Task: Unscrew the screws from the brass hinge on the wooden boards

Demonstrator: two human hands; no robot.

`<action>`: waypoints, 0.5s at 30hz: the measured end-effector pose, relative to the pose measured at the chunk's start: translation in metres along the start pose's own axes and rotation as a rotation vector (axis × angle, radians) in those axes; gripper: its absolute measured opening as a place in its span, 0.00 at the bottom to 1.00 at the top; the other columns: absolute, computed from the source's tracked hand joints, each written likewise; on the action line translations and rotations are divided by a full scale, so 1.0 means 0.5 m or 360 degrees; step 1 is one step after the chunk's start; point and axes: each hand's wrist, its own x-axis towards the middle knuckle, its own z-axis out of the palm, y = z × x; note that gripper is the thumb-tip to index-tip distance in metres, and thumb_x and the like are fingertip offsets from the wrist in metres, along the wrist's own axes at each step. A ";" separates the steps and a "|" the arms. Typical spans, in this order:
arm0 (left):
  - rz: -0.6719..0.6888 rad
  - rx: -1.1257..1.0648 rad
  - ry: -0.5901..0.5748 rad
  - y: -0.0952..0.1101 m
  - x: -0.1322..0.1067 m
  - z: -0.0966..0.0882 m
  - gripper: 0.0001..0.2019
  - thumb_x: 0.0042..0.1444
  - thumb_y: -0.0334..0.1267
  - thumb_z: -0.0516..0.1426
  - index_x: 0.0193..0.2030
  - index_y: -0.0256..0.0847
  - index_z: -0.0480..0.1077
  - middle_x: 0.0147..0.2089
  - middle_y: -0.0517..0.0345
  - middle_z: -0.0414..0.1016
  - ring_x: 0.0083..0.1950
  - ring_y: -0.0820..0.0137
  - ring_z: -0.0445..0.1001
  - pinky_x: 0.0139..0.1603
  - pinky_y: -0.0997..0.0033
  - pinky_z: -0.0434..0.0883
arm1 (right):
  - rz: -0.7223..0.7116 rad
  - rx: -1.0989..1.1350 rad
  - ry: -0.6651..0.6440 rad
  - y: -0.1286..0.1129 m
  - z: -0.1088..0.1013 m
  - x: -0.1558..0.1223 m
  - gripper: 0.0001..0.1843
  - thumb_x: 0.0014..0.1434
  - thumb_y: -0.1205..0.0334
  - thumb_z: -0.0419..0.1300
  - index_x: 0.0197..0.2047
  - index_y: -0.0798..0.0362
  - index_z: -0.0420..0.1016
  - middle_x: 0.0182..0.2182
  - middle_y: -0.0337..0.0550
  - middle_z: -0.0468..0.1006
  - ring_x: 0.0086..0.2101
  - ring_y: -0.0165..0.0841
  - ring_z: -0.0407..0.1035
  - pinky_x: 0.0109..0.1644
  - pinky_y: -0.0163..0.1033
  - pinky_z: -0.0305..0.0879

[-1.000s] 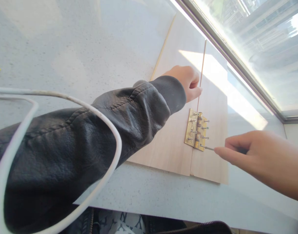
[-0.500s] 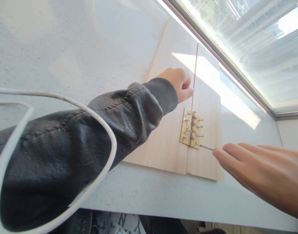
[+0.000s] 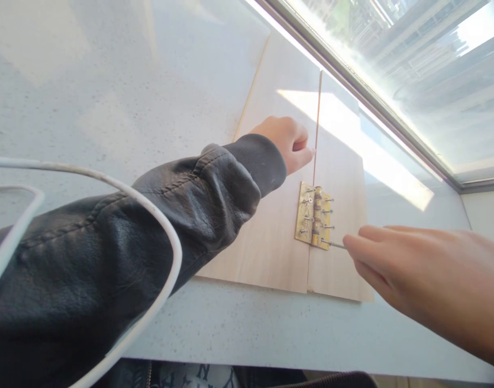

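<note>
Two pale wooden boards [image 3: 271, 242] lie side by side on a grey counter, joined by a brass hinge [image 3: 312, 215] with several screws standing up in it. My left hand [image 3: 286, 139], in a black leather sleeve, rests curled on the left board just above the hinge, thumb at the seam; it holds nothing. My right hand [image 3: 396, 264] pinches a thin metal screwdriver [image 3: 336, 245] whose tip meets the hinge's lowest right screw.
A window frame [image 3: 376, 108] runs diagonally along the far right, with sunlight falling across the boards. A white cable [image 3: 158, 215] loops close to the camera over my left arm. The counter's near edge [image 3: 271, 361] lies just below the boards.
The view has drifted, so boards and hinge sit slightly further left. My right hand has rotated at the screwdriver, its fingers now stretched along the shaft. My left hand stays on the board.
</note>
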 end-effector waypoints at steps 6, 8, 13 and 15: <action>0.0001 -0.0070 -0.0050 -0.006 0.003 0.000 0.13 0.53 0.42 0.53 0.31 0.37 0.76 0.27 0.54 0.72 0.33 0.68 0.69 0.36 0.67 0.61 | -0.0255 -0.0086 0.0016 -0.022 0.000 -0.011 0.13 0.46 0.76 0.49 0.26 0.47 0.66 0.18 0.38 0.67 0.15 0.37 0.62 0.22 0.40 0.39; 0.0026 -0.0069 -0.0034 -0.008 0.005 0.000 0.13 0.53 0.42 0.53 0.30 0.37 0.75 0.27 0.54 0.72 0.33 0.68 0.69 0.35 0.68 0.61 | 0.0104 0.0046 -0.0217 -0.016 -0.001 0.007 0.09 0.51 0.69 0.50 0.24 0.47 0.64 0.14 0.36 0.65 0.14 0.37 0.61 0.21 0.39 0.40; 0.0026 -0.0034 0.0006 -0.008 0.007 0.004 0.13 0.53 0.41 0.54 0.29 0.35 0.76 0.26 0.53 0.71 0.31 0.68 0.69 0.35 0.67 0.60 | 0.0789 0.0496 -0.0807 0.000 -0.012 0.051 0.13 0.54 0.60 0.52 0.19 0.49 0.61 0.17 0.37 0.69 0.20 0.32 0.66 0.23 0.37 0.56; 0.0028 -0.0044 0.0027 -0.007 0.005 0.005 0.13 0.53 0.41 0.54 0.29 0.35 0.76 0.26 0.53 0.71 0.31 0.68 0.68 0.34 0.67 0.60 | 0.0563 0.0352 -0.0658 0.001 -0.016 0.047 0.08 0.52 0.65 0.53 0.22 0.48 0.63 0.17 0.37 0.70 0.19 0.34 0.66 0.22 0.38 0.53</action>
